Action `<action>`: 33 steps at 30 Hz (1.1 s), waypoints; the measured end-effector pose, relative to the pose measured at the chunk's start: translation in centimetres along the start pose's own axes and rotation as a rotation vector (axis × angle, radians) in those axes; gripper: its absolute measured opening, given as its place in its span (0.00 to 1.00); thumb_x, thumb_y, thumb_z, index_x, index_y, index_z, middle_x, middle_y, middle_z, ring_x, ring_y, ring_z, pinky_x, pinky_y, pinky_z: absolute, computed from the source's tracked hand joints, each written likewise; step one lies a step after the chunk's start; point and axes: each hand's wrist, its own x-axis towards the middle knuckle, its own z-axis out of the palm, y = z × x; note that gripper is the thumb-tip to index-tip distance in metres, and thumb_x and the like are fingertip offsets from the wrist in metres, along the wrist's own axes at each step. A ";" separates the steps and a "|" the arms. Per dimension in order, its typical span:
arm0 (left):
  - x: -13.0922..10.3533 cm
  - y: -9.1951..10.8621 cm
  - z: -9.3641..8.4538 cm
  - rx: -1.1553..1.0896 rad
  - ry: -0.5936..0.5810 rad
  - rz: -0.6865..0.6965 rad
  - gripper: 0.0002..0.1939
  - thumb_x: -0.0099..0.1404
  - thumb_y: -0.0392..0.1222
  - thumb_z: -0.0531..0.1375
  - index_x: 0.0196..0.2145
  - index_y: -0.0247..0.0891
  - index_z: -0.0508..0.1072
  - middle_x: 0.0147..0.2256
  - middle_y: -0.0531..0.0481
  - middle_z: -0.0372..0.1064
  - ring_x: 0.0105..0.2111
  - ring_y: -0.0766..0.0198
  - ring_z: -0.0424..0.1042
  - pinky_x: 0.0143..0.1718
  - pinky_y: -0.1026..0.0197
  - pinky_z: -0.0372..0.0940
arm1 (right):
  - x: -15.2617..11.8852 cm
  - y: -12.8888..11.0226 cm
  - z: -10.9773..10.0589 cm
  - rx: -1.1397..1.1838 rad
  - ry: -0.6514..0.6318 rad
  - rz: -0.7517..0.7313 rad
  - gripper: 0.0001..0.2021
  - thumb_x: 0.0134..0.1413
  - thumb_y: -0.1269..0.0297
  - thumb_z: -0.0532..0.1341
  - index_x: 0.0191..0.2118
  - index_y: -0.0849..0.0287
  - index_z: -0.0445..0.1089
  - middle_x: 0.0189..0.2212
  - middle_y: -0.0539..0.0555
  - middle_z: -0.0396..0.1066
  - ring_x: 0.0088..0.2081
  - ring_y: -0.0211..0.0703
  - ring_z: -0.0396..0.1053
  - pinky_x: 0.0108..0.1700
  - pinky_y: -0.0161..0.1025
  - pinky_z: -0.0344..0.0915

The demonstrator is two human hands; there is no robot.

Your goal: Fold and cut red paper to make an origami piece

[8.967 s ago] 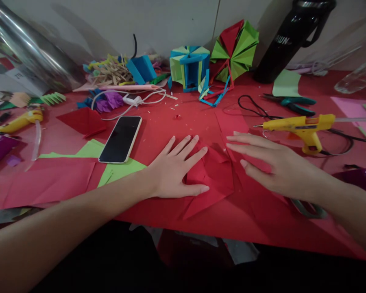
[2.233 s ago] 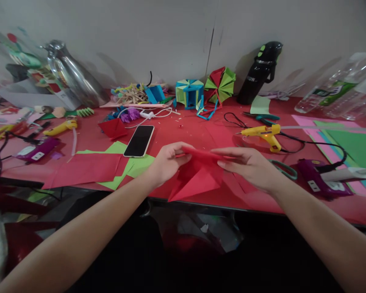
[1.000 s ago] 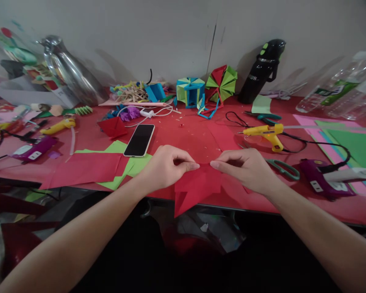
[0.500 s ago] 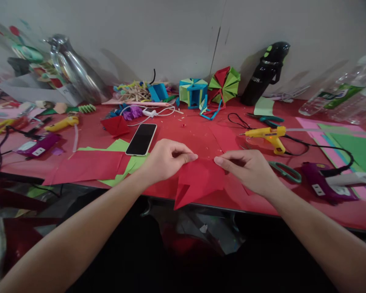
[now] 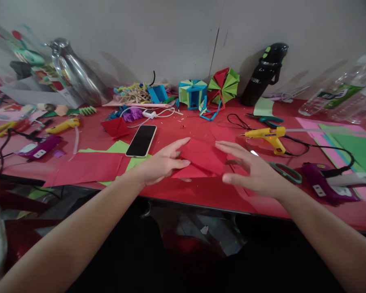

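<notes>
A folded piece of red paper [image 5: 204,156] sits low over the near part of the red table, between my two hands. My left hand [image 5: 161,165] has hold of its left side, the thumb on top and some fingertips showing below the lower edge. On the other side my right hand [image 5: 250,169] is open, fingers and thumb spread around the paper's right edge. Whether those fingers touch the paper, I cannot tell. Left of my left hand, flat red paper [image 5: 82,167] overlaps green sheets [image 5: 118,147], near a phone [image 5: 141,140].
A yellow glue gun [image 5: 268,136], green-handled scissors [image 5: 285,171] and a purple power strip [image 5: 326,183] lie on the right. Folded paper shapes [image 5: 192,92], a black bottle [image 5: 264,75] and a metal jug [image 5: 79,73] stand along the wall. The table's front edge is close.
My hands have gone from pinching the red paper's upper edge to its sides. Its point no longer hangs toward the table edge. My right fingers have spread apart.
</notes>
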 end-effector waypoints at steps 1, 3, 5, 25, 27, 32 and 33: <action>-0.1 0.1 0.0 0.002 -0.005 -0.010 0.43 0.61 0.34 0.64 0.69 0.46 0.51 0.56 0.38 0.69 0.50 0.54 0.74 0.52 0.51 0.67 | -0.2 0.0 -0.2 -0.052 -0.028 -0.019 0.39 0.48 0.49 0.70 0.66 0.46 0.60 0.68 0.55 0.56 0.66 0.56 0.56 0.61 0.53 0.65; -0.3 0.3 0.0 0.027 -0.045 -0.008 0.44 0.61 0.32 0.62 0.70 0.48 0.50 0.54 0.39 0.70 0.47 0.54 0.75 0.49 0.52 0.68 | -0.3 0.0 -0.2 -0.120 -0.028 -0.021 0.43 0.45 0.47 0.72 0.66 0.47 0.59 0.67 0.56 0.55 0.65 0.57 0.58 0.60 0.53 0.66; -0.3 0.2 -0.1 0.073 -0.084 0.017 0.46 0.59 0.30 0.61 0.70 0.48 0.47 0.52 0.40 0.71 0.46 0.53 0.76 0.47 0.51 0.69 | -0.2 0.0 0.0 -0.144 0.006 -0.024 0.39 0.47 0.47 0.70 0.64 0.49 0.63 0.65 0.57 0.59 0.62 0.56 0.62 0.59 0.51 0.67; -0.6 -0.6 -0.8 0.763 -0.265 0.368 0.36 0.59 0.33 0.64 0.64 0.45 0.61 0.65 0.44 0.58 0.63 0.54 0.61 0.62 0.52 0.59 | 1.6 2.3 0.3 0.022 0.345 0.152 0.24 0.49 0.50 0.70 0.51 0.53 0.73 0.42 0.56 0.77 0.47 0.54 0.73 0.48 0.50 0.70; -0.9 -0.4 -0.8 0.844 -0.284 0.356 0.40 0.59 0.34 0.64 0.67 0.45 0.57 0.68 0.46 0.54 0.66 0.53 0.56 0.65 0.52 0.54 | 1.7 2.6 0.4 -0.005 0.303 0.118 0.23 0.50 0.50 0.69 0.50 0.54 0.74 0.43 0.56 0.76 0.45 0.53 0.73 0.48 0.50 0.71; -0.9 -0.5 -0.7 0.877 -0.271 0.268 0.46 0.58 0.42 0.67 0.69 0.47 0.52 0.70 0.46 0.48 0.68 0.48 0.53 0.66 0.49 0.53 | 2.1 3.2 0.9 -0.049 0.362 0.059 0.20 0.52 0.51 0.67 0.47 0.57 0.73 0.35 0.55 0.74 0.37 0.49 0.72 0.42 0.48 0.71; -0.7 -0.6 -0.6 0.866 -0.249 0.270 0.46 0.57 0.44 0.68 0.68 0.47 0.53 0.69 0.45 0.49 0.68 0.47 0.53 0.66 0.49 0.53 | 2.2 3.2 0.9 -0.052 0.379 0.046 0.20 0.53 0.51 0.67 0.47 0.57 0.73 0.34 0.54 0.74 0.37 0.49 0.72 0.42 0.48 0.70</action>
